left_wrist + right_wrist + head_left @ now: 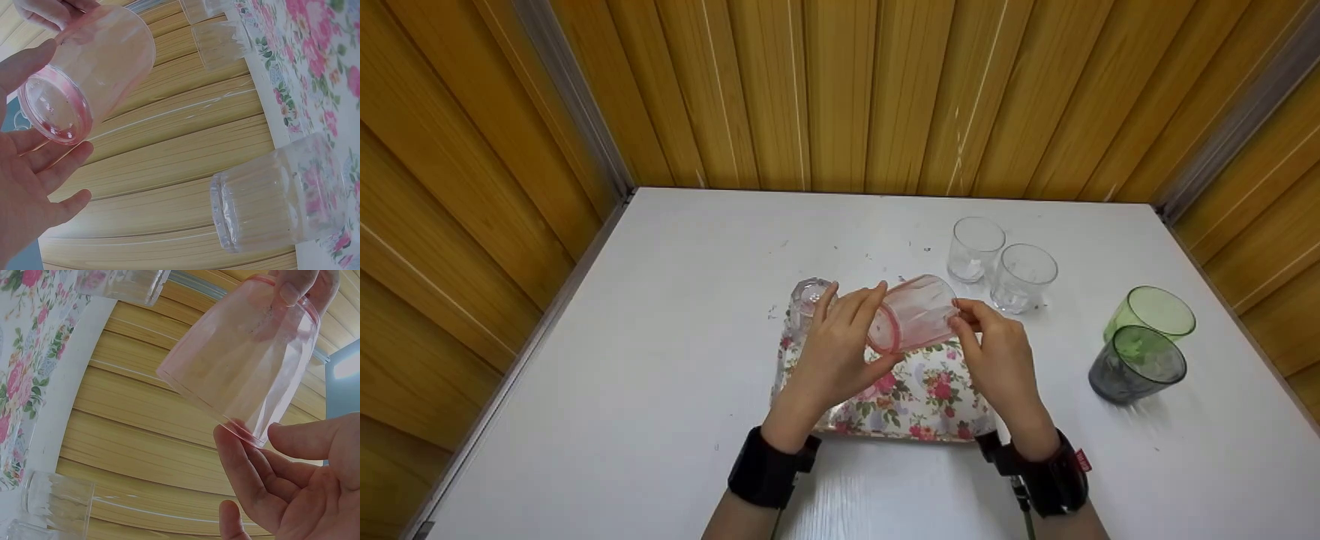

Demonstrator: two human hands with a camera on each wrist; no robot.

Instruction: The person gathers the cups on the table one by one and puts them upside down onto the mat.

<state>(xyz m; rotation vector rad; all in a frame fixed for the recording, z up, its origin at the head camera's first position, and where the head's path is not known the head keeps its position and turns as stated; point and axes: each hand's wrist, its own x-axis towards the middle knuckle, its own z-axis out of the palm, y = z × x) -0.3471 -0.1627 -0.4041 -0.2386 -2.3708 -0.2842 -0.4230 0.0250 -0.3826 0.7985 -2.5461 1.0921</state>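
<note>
The head view is bright and evenly lit, its light source out of frame. A soft shadow lies along the near edge of the rectangular, floral-patterned tray [885,433], and a faint one spreads beside the smoky grey glass tumbler [1125,375] on the glossy white tabletop [622,337]. Both wrist views are dimmer, greyer and softer in detail. A white glare burns at the right edge of the right wrist view, on a blue-grey surface [343,399]. Small highlights dot the base of the translucent pink glass tumbler [53,109]. Wide-angle distortion bows the yellow-brown wood-grain panelling [140,416] there. The clear, colourless glass tumblers [1024,277] have low contrast, their outlines faint.
</note>
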